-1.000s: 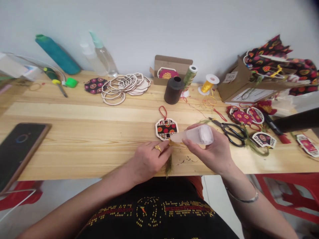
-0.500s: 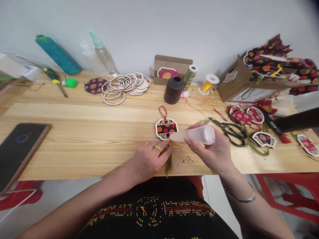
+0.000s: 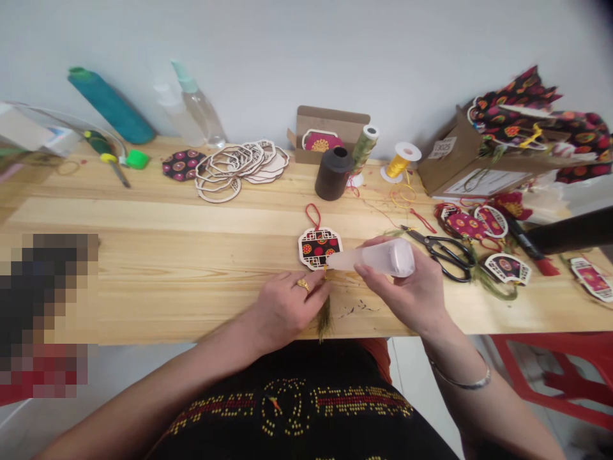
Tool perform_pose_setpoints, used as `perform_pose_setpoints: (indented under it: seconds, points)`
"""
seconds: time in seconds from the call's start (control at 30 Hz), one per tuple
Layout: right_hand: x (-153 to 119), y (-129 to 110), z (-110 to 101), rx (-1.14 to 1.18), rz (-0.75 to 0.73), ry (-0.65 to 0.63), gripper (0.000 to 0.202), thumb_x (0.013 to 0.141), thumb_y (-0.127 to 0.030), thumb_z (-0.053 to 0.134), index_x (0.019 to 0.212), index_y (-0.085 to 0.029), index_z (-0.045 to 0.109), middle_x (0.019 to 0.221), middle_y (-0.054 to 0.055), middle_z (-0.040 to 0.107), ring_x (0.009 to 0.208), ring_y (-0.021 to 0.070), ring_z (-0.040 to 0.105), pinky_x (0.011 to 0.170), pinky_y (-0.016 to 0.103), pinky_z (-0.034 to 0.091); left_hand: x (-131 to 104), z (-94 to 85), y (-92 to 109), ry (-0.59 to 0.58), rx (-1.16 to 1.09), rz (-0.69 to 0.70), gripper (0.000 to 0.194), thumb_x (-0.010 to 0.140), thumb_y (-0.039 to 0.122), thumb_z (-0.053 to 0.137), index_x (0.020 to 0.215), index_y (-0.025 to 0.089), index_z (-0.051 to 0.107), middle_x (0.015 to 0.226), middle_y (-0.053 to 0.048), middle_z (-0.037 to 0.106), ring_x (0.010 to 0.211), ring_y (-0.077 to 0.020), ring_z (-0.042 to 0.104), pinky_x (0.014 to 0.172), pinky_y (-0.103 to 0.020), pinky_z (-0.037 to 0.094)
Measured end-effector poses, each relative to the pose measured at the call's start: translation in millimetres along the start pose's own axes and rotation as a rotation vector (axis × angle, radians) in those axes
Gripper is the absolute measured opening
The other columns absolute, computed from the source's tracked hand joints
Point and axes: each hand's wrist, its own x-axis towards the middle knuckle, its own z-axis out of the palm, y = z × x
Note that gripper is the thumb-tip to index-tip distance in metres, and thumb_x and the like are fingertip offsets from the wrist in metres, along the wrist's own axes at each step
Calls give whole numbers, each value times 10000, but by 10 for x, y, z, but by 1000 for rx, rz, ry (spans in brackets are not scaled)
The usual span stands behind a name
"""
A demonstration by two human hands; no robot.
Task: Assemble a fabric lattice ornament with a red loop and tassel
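A patterned pendant (image 3: 320, 246) with a white fretwork frame and a red hanging loop lies flat on the table. Its dark green tassel (image 3: 324, 317) trails toward the table's front edge. My left hand (image 3: 292, 306), with a gold ring, is closed on the tassel's top just below the frame. In my right hand (image 3: 407, 287) is a translucent white squeeze bottle (image 3: 378, 259), tilted almost level. The bottle's narrow tip meets the lower edge of the pendant, near the yellow knot. Whether any liquid comes out cannot be made out.
Black-handled scissors (image 3: 447, 252) lie right of my right hand, beside finished pendants (image 3: 506, 268). Behind stand a black thread cone (image 3: 334, 174), a yellow spool (image 3: 398, 165) and a cardboard box (image 3: 445, 163). Wooden frames (image 3: 234, 167) are piled at the back left. A pixelated patch covers the far left.
Both hands, the bottle and the pendant stay almost exactly in place. The phone at the left is now hidden by pixelation.
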Motion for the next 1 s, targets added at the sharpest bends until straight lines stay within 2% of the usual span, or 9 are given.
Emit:
perform_pose_setpoints:
  seconds: [0.23,0.4,0.53,0.67,0.77,0.83,0.93,1.0]
  points:
    - [-23,28,24,18,-20,-56,252,713,-298,724,916,-186,624,849,35,682,722,150,615,660,302,507,6,-6,-3,-9,-13,4,220,876,101,494,961,122,696,998,-120,731,728,-210,693,511,-317,535]
    - [-15,31,-31,-13,-14,-58,254,708,-304,730,910,-194,624,852,34,685,729,154,614,661,311,506,2,-5,-4,-10,-5,5,216,870,98,504,965,129,695,1003,-123,728,732,-203,688,518,-311,530]
    - [-15,74,-74,33,28,53,253,703,-318,737,899,-202,627,833,28,674,676,153,610,626,320,511,-4,0,-3,-10,0,2,220,862,85,501,957,127,695,990,-125,728,720,-202,684,516,-316,531]
    - [14,104,-100,246,71,211,299,728,-361,715,971,-228,603,880,34,663,617,153,618,579,335,525,-15,3,-2,-18,-17,-1,227,859,77,490,958,121,690,997,-128,724,722,-207,683,519,-317,535]
    - [60,65,-144,383,67,243,360,762,-408,656,1078,-275,548,1027,57,643,607,150,617,561,346,525,-22,6,-3,-13,-24,-4,226,855,73,491,961,118,686,1001,-128,723,725,-209,683,527,-319,542]
    - [89,21,-196,421,42,226,399,754,-431,648,1114,-316,521,1174,63,595,679,164,626,621,368,537,-21,7,-3,-6,-29,-6,226,854,70,491,960,116,686,996,-132,722,721,-209,682,524,-321,542]
    - [120,-38,-290,440,-3,187,509,707,-579,635,1146,-358,505,1318,60,510,847,228,627,768,441,534,-12,8,-1,7,-37,-8,231,852,59,487,955,111,687,984,-139,721,725,-201,680,533,-317,542]
    - [133,-61,-343,446,-11,167,609,701,-755,487,1147,-342,516,1352,78,475,920,275,619,816,484,519,-5,6,-1,10,-34,-12,234,850,50,482,944,110,688,972,-140,721,728,-190,677,545,-311,542]
